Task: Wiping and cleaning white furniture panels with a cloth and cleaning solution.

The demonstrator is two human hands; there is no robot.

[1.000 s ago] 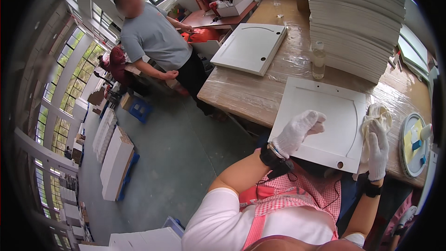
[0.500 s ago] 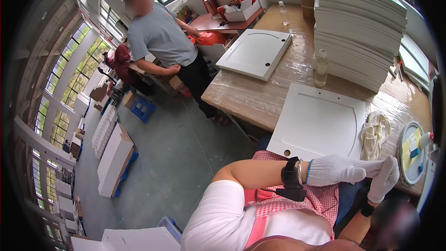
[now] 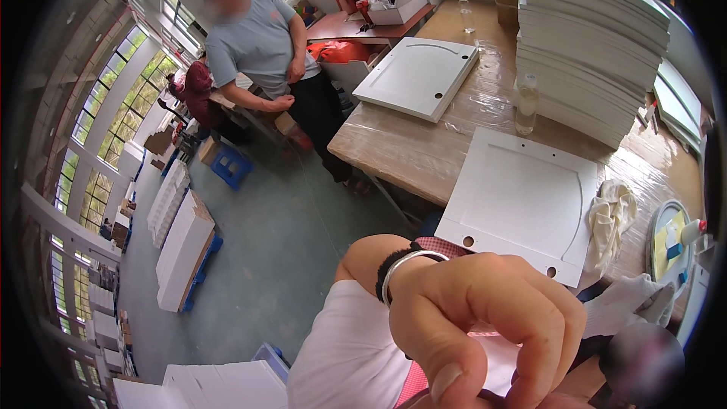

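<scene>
A bare left hand (image 3: 488,307) is hanging large in the near foreground, fingers half-bent; whether it is gripping anything cannot be told. To its right, a white-gloved right hand (image 3: 625,305) is showing only partly, its opening and hold unclear. Farther off, a nearly square white panel (image 3: 522,201) is lying at the near edge of the table (image 3: 401,153), 2 round holes (image 3: 469,241) facing near, curved groove (image 3: 592,203) at right, longer axis unclear.

No text, label, number or sign can be read here (the view seems rather soft).
</scene>
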